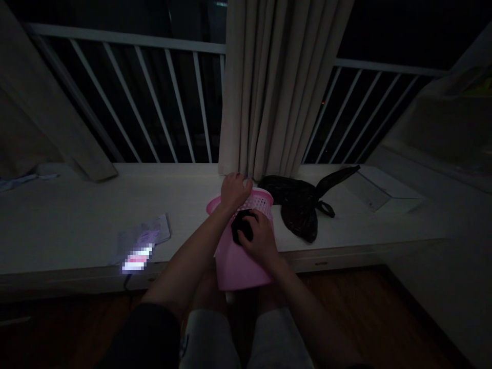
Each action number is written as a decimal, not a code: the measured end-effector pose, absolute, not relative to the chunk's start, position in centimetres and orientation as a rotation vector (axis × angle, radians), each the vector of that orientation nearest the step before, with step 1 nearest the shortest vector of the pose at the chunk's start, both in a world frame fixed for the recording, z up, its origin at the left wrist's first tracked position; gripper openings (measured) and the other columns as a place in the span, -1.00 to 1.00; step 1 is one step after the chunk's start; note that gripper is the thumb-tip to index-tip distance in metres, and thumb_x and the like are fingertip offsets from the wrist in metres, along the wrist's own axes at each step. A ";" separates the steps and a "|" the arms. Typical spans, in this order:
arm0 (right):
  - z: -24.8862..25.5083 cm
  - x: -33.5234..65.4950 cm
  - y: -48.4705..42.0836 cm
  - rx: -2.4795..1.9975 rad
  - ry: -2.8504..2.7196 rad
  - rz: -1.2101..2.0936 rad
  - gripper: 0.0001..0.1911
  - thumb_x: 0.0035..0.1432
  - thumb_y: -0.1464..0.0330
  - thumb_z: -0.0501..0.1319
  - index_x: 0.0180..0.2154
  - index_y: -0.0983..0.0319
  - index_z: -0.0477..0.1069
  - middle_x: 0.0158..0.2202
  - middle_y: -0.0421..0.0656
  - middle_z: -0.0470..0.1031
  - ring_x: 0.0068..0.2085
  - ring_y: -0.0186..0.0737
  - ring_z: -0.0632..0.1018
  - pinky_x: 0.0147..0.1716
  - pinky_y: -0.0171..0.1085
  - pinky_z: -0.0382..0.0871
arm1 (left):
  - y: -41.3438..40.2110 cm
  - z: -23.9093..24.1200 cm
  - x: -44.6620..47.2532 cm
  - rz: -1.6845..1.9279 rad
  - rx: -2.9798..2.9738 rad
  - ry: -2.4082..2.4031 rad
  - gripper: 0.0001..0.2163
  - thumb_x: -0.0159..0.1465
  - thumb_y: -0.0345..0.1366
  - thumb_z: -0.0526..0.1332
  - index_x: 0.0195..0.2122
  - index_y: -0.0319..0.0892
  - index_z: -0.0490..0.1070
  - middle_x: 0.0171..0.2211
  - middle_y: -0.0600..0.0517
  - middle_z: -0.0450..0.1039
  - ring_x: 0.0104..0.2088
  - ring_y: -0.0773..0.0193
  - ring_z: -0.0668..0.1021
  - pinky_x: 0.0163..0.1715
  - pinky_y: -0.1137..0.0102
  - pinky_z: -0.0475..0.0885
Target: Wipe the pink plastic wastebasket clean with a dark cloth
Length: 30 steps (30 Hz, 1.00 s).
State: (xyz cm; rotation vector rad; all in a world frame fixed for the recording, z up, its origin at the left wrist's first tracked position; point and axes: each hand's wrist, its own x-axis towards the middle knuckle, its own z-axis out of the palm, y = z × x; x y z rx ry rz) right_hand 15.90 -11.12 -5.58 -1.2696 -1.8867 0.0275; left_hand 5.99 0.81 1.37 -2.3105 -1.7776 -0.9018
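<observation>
One pink basket (244, 269) has its rim (266, 195) under the left hand (234, 190).

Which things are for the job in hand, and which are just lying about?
For the job, it seems:
pink basket, left hand at its rim
black thing, right hand on it

Probably lying about:
knotted black bag
papers

Left arm (184, 274) partly covered by a black sleeve (142, 333), left hand (234, 190) and right hand (263, 238) left bare, pale shorts (210, 338) worn, left leg marked by a small dark patch (184, 346).
</observation>
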 end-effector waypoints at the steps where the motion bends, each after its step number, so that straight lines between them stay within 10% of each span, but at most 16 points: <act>1: -5.5 16.0 -11.2 -1.276 -1.896 0.031 -0.68 0.07 0.31 0.21 -0.11 0.25 0.43 0.02 0.06 0.38 0.06 0.02 0.39 0.08 0.01 0.30 | 0.8 1.6 6.5 -0.819 -2.328 -1.837 -0.57 0.35 -0.12 -0.06 -0.12 -0.24 0.54 -0.10 -0.19 0.54 -0.01 0.06 0.51 0.03 0.23 0.31; 30: -7.2 17.9 -16.6 -1.441 -1.946 0.088 -0.26 0.18 0.34 0.08 0.35 0.27 -0.12 0.38 0.15 -0.10 0.37 0.13 0.02 0.24 0.22 0.08 | 0.5 0.6 6.8 -0.584 -2.235 -2.090 -0.45 0.35 -0.09 -0.14 -0.16 -0.36 0.56 -0.22 -0.28 0.55 -0.14 -0.04 0.56 -0.16 0.19 0.36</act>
